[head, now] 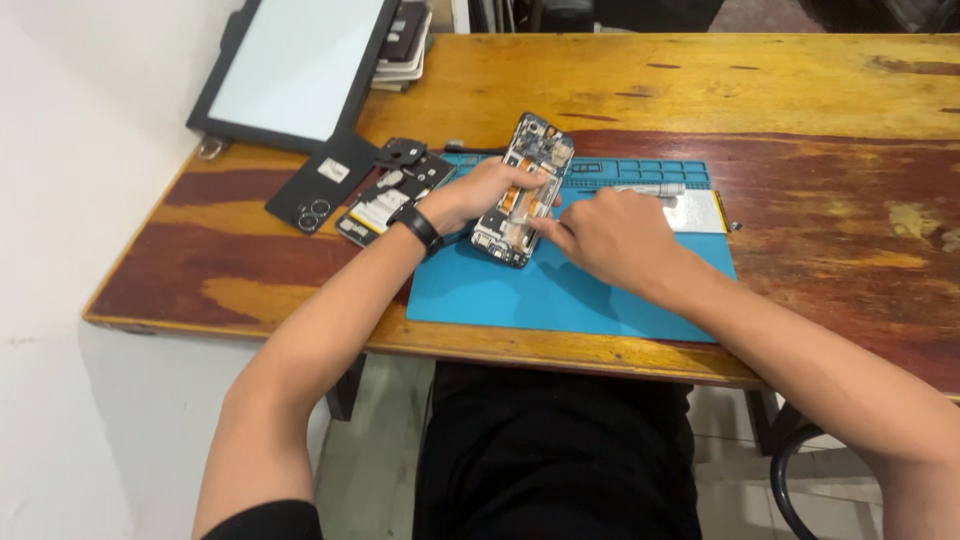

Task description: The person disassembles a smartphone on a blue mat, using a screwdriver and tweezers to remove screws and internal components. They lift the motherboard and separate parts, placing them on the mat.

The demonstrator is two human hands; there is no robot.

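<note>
While the head camera looks down over both forearms, an opened phone (pixel 521 195) lies tilted on a blue mat (pixel 560 290) with its back removed and its inner parts showing. The mat sits on a wooden worktop (pixel 800 110), reddish and yellow in patches.

The left hand (pixel 478 192) is curled around the left edge of the phone, fingers wrapped over its side and gripping it; a black band (pixel 417 226) circles that wrist. The right hand (pixel 605 235) rests on the mat just beside the phone, its fingers bunched and its fingertips (pixel 548 228) touching the lower right part of the phone. Whether it pinches a small tool or part I cannot tell, as the fingers hide that spot.

Left of the mat lie a black back cover (pixel 322 182) with camera rings, another flat opened device (pixel 385 205) and a small dark camera frame (pixel 400 151). Farther back at the left edge a large flat screen panel (pixel 295 65) leans over the corner of the worktop, with a stack of thin items (pixel 405 45) beside it. Behind the right hand, a pale flat rectangular part (pixel 695 210) lies on the mat near its moulded tray section (pixel 640 171).
</note>
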